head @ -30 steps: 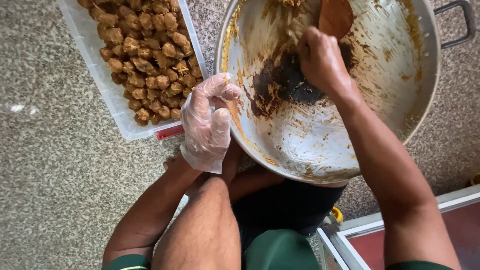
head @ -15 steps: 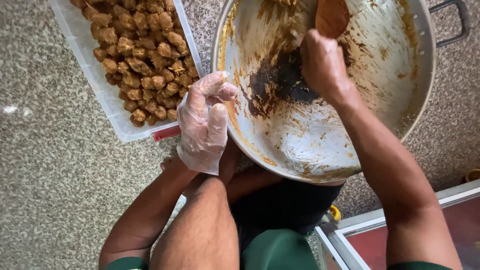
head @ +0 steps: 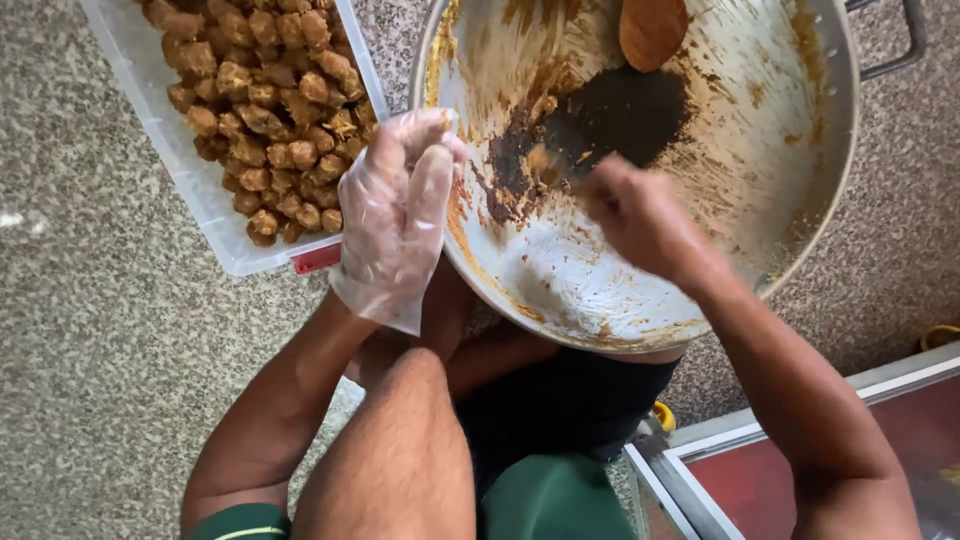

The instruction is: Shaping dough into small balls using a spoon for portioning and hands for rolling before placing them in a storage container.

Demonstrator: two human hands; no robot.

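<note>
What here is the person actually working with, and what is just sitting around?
In use:
gloved left hand gripping the pan's rim
bare right hand inside the pan
big metal pan smeared with brown paste
wooden spoon in it

Lying about:
white tray of brown chunks
framed case, lower right

A speckled stone floor carries a clear plastic tray and a metal pan.

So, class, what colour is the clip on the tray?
Red clip on the white tray, head view.
</note>
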